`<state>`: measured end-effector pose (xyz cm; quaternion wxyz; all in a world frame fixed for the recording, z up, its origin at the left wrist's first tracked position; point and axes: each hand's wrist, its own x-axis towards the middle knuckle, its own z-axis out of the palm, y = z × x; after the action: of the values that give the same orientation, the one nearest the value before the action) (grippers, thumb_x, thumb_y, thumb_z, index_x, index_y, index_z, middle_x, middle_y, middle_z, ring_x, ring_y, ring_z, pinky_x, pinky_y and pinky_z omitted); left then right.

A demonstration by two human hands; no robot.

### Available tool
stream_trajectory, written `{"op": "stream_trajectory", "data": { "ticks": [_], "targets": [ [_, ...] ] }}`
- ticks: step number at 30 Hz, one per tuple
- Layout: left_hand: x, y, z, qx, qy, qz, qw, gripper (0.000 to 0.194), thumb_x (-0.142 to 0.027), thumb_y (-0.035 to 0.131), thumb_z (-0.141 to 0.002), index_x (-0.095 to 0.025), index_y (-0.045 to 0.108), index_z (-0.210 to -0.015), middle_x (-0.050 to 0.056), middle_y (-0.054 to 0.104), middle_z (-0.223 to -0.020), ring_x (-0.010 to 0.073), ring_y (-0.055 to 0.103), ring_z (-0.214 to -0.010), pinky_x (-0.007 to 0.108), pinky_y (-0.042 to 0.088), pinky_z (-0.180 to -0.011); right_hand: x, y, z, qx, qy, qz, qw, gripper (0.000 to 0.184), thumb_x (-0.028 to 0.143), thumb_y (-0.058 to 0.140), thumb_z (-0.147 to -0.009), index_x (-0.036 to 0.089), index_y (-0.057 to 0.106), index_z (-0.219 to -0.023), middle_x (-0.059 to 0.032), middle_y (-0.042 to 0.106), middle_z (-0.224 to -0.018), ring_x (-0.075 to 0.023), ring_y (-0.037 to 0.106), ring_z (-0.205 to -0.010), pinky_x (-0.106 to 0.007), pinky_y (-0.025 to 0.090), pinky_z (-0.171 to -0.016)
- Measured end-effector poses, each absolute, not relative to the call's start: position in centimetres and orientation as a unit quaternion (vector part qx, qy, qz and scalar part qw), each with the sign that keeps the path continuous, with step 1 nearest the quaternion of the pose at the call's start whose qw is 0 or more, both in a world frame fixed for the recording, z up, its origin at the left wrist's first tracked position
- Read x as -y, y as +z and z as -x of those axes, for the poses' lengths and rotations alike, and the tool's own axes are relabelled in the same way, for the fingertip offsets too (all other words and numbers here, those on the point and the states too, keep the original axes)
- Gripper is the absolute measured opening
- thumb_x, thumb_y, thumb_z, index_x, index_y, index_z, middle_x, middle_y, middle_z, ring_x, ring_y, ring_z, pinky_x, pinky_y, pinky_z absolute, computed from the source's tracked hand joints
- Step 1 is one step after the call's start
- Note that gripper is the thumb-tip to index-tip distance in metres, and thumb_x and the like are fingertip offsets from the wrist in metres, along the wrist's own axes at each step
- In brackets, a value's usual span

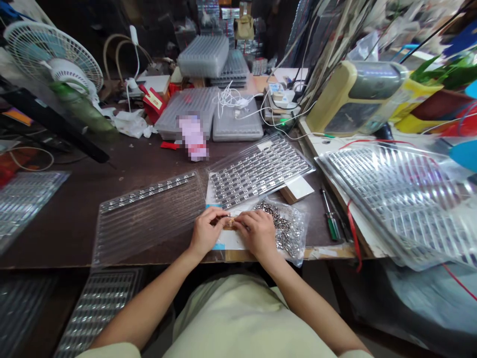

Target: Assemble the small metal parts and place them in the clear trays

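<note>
On my feed the left hand [206, 231] and right hand [259, 232] meet near the edge of the dark desk [67, 233], fingers curled closed. Both seem to pinch a small tan piece [230, 223] — the fingers hide most of it, so I can't be sure. It sits above a white card [227, 242]. At 3 o'clock from the right hand lies a clear bag of silver metal parts [286, 233]; at 12 o'clock, a clear plastic tray [261, 171] holding rows of metal parts; at 9 o'clock, a second tray [149, 214].

A dark wooden desk [55, 238] carries a clear plastic tray [149, 223], a bag of small metal parts [285, 233], and a green-handled screwdriver [332, 226].
</note>
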<state>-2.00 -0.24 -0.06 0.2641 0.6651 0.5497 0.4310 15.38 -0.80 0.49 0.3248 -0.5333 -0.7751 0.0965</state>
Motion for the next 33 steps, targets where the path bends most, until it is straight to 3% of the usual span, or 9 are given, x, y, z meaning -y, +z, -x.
{"op": "stream_trajectory", "data": {
  "ticks": [7,13,19,22,27,33],
  "targets": [
    [0.3,0.0,2.0,-0.550,0.428,-0.660,0.282,0.010,-0.023,0.063,-0.082,-0.019,0.071,-0.086,0.005,0.067,-0.089,0.0153,0.064,-0.080,0.024,0.052,-0.065,0.8,0.1,-14.3,0.793,0.068,0.537,0.279,0.015,0.037,0.060,-0.088,0.032,0.071,-0.096,-0.0014,0.067,-0.094,-0.0180,0.050,-0.085,-0.034,0.031,-0.074],
    [0.2,0.2,2.0,-0.559,0.419,-0.651,0.298,0.010,-0.024,0.062,-0.082,-0.019,0.071,-0.085,0.005,0.067,-0.088,0.0147,0.064,-0.077,0.023,0.052,-0.063,1.2,0.3,-18.4,0.785,0.004,0.570,0.241,0.029,0.037,0.059,-0.087,0.024,0.064,-0.113,-0.0081,0.063,-0.113,-0.0259,0.049,-0.102,-0.038,0.036,-0.079],
    [-0.9,1.0,1.5,-0.562,0.414,-0.645,0.310,0.011,-0.026,0.063,-0.082,-0.018,0.071,-0.085,0.005,0.068,-0.089,0.0142,0.063,-0.077,0.021,0.049,-0.058,1.3,-0.3,-19.5,0.780,0.038,0.571,0.252,0.015,0.029,0.055,-0.090,0.021,0.068,-0.092,-0.0052,0.065,-0.089,-0.0209,0.050,-0.084,-0.033,0.039,-0.073],
    [-0.8,1.2,0.8,-0.535,0.407,-0.679,0.295,0.011,-0.025,0.064,-0.082,-0.019,0.071,-0.087,0.005,0.067,-0.089,0.0139,0.062,-0.075,0.023,0.049,-0.061,1.1,-0.3,-19.0,0.765,0.047,0.569,0.298,0.016,0.028,0.055,-0.090,0.021,0.069,-0.087,-0.0049,0.065,-0.088,-0.0200,0.050,-0.083,-0.033,0.041,-0.074],
    [0.0,0.8,-0.1,-0.510,0.361,-0.741,0.246,0.012,-0.026,0.067,-0.081,-0.025,0.072,-0.092,0.003,0.067,-0.087,0.0164,0.062,-0.083,0.029,0.050,-0.075,0.9,-0.6,-19.0,0.739,0.060,0.558,0.373,0.021,0.026,0.051,-0.091,0.023,0.070,-0.099,-0.0070,0.064,-0.095,-0.0204,0.051,-0.088,-0.036,0.044,-0.078],
    [0.1,0.3,-0.1,-0.504,0.347,-0.756,0.234,0.010,-0.024,0.067,-0.081,-0.024,0.073,-0.089,0.003,0.068,-0.085,0.0168,0.061,-0.083,0.031,0.049,-0.077,1.0,-0.8,-19.1,0.737,0.064,0.561,0.370,0.027,0.023,0.046,-0.093,0.021,0.067,-0.109,-0.0083,0.063,-0.089,-0.0208,0.051,-0.083,-0.036,0.045,-0.075]
  ]
}}
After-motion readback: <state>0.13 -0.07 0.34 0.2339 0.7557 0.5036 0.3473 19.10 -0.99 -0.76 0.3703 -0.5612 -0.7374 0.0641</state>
